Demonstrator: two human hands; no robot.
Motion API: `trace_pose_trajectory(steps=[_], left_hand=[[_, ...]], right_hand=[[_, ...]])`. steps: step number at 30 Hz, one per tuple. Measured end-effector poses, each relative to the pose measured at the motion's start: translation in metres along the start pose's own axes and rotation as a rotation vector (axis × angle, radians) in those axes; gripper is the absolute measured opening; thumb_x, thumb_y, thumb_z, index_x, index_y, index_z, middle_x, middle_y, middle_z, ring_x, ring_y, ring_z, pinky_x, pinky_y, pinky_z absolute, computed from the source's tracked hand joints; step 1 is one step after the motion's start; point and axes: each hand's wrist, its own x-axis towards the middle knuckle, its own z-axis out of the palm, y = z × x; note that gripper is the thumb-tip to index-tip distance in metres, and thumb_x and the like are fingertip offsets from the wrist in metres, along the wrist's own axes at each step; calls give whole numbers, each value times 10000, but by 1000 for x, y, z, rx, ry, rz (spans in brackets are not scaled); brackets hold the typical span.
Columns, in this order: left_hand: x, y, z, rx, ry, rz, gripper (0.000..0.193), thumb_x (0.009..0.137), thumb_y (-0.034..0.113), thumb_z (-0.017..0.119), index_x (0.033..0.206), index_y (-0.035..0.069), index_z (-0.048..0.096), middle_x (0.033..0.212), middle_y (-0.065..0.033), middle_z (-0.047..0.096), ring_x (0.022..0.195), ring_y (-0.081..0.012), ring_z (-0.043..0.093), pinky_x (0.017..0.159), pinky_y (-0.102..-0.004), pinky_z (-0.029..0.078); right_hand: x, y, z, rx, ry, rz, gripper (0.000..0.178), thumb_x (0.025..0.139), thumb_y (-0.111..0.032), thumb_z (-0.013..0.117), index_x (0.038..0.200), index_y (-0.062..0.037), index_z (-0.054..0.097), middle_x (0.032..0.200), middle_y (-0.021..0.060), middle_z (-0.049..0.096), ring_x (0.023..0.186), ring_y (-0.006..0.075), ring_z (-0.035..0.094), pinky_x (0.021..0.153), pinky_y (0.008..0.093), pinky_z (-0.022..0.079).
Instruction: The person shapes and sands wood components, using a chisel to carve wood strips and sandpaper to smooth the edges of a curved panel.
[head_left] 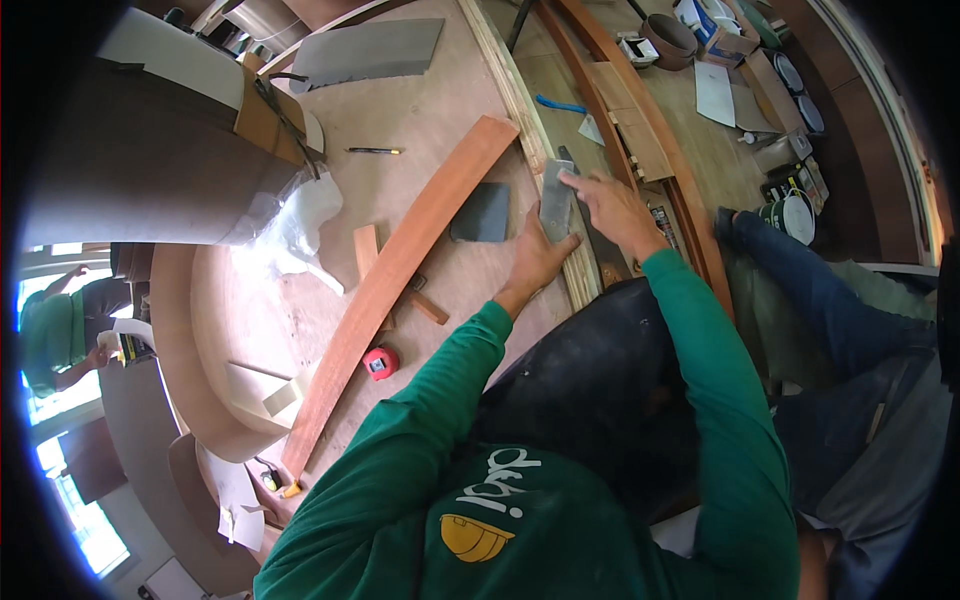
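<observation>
Gripping flat grey block (557, 198) in left hand (537, 256), at edge of worktop (388, 192); touching its upper end with right hand (618, 212). Possible slip or drop over edge, from loosened grip; possible scraped fingertips, from uneven pressure. White lettering (497, 482), yellow helmet emblem (475, 538) on green sweatshirt (395, 505); tub label (771, 214) too small to read.

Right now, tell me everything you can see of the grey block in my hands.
The grey block is long, roughly rectangular and flat-faced, with paler patches; its material is unclear. It points away from you, by the table's pale wooden edge; whether they touch is hidden. Your left hand grips its near end, and your right hand touches its far part.
</observation>
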Motion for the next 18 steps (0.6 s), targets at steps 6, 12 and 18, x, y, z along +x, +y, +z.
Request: trace_pose_trajectory(steps=[6, 12, 18], left_hand=[[0, -1, -12, -38, 10, -40, 996, 812, 256, 860, 1537, -108, 282, 1325, -316, 620, 1233, -380, 639, 1051, -411, 502], [2, 6, -8, -49, -24, -58, 1010, 816, 261, 856, 1544, -109, 261, 1337, -317, 615, 1244, -382, 637, 1048, -414, 506], [2, 11, 0, -71, -41, -35, 1013, 814, 275, 851, 1545, -108, 263, 1344, -337, 605, 1268, -397, 623, 1050, -423, 504]], right_hand=[[-10, -32, -6, 9, -237, -46, 433, 989, -86, 559, 1401, -189, 642, 1128, 216, 637, 1017, 418, 638, 876, 491, 522], [0, -18, -2, 0, -61, 25, 390, 1005, -92, 562, 1366, -200, 663, 1205, 191, 655, 1076, 413, 639, 905, 482, 515], [16, 3, -10, 31, 96, -22, 416, 979, -97, 595, 1371, -218, 665, 1175, 185, 657, 1078, 429, 642, 892, 507, 524]])
